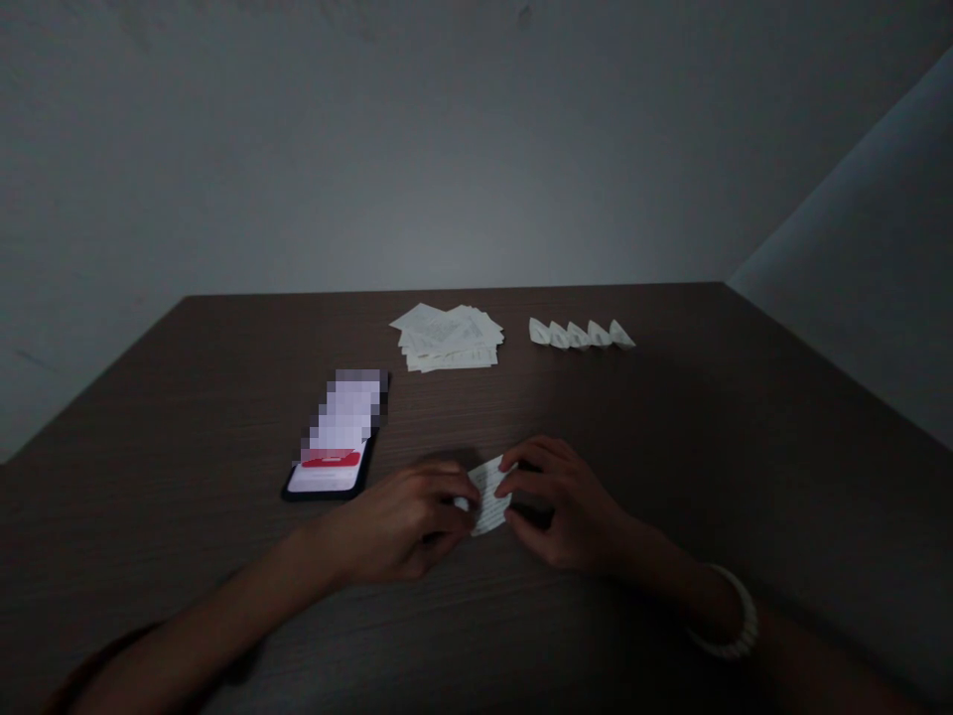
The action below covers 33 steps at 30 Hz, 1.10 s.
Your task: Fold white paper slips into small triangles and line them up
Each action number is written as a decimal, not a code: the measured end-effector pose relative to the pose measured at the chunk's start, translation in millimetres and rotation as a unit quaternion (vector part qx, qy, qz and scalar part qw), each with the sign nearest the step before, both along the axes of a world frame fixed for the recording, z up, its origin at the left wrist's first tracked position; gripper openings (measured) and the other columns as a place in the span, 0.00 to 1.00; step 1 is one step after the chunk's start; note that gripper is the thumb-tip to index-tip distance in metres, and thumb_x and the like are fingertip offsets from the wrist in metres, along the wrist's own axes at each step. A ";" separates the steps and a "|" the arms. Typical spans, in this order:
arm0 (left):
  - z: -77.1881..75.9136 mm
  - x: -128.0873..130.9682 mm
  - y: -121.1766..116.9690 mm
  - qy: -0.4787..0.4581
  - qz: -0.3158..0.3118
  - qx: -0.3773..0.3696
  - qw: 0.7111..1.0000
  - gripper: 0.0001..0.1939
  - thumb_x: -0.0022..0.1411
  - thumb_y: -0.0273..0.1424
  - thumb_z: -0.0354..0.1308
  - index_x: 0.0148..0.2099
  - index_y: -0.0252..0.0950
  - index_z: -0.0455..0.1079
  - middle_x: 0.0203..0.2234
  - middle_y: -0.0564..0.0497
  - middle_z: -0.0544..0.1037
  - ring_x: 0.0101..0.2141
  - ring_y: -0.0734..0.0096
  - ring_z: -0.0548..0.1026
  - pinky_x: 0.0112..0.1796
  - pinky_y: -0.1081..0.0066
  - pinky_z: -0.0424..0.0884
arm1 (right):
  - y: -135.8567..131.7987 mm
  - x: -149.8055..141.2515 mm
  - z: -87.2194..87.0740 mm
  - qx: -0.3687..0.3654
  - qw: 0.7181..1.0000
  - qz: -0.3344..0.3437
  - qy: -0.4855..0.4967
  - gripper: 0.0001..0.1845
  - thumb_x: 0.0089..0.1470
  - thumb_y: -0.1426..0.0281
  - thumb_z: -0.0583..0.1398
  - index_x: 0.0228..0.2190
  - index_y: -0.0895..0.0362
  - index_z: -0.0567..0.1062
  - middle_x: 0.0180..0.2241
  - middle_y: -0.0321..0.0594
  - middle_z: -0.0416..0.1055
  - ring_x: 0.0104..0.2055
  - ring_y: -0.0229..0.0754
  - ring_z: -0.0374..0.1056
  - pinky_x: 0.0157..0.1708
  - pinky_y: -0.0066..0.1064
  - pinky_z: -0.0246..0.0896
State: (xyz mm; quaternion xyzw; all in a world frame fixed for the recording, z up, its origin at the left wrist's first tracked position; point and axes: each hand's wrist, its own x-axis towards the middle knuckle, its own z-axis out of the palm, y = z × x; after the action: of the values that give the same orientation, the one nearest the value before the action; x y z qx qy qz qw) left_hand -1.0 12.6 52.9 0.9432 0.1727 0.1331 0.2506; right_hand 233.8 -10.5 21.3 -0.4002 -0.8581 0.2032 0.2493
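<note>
Between my two hands is a small piece of paper with lines of print on it, just above or on the table. My left hand pinches its left edge, the fingers curled over it. On the other side, my right hand grips the right edge between thumb and fingertips. Beyond them lies a loose pile of paper sheets. To the right of that pile stands a row of several small folded paper pieces.
A phone with its screen lit lies on the dark wooden table, left of my hands. The table's far edge meets a grey wall. A white bracelet is around my right wrist.
</note>
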 end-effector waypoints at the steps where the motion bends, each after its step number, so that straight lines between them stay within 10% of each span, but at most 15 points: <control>1: -0.3 0.0 -0.1 0.003 0.000 0.002 1.000 0.10 0.59 0.20 0.54 0.35 0.37 0.74 0.39 0.48 0.76 0.40 0.63 0.72 0.40 0.62 0.71 | 0.0 0.1 0.0 0.000 1.000 0.001 0.001 0.11 0.47 0.73 0.62 0.36 0.52 0.75 0.45 0.40 0.70 0.48 0.45 0.64 0.49 0.40 0.56; 15: 0.6 2.0 -1.5 0.001 0.014 -0.008 1.000 0.10 0.63 0.21 0.51 0.36 0.36 0.74 0.37 0.47 0.76 0.40 0.63 0.72 0.41 0.62 0.71 | -1.4 -0.1 0.7 0.009 0.999 -0.018 -0.026 0.21 0.47 0.70 0.62 0.46 0.53 0.72 0.48 0.43 0.69 0.50 0.50 0.62 0.50 0.45 0.57; 33: -11.7 24.4 -2.0 -0.081 0.220 -0.070 0.970 0.07 0.60 0.24 0.56 0.33 0.34 0.75 0.34 0.47 0.77 0.37 0.65 0.75 0.39 0.63 0.73 | -5.3 -2.6 5.9 -0.005 0.995 -0.075 -0.061 0.22 0.44 0.69 0.62 0.44 0.54 0.72 0.50 0.47 0.65 0.53 0.53 0.59 0.51 0.47 0.54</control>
State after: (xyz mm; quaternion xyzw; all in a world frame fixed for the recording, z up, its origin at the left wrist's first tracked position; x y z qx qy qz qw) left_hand 23.3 10.6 41.2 0.8482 0.3641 0.2484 0.2939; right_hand 231.2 -15.9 27.1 -0.4759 -0.8384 0.1637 0.2093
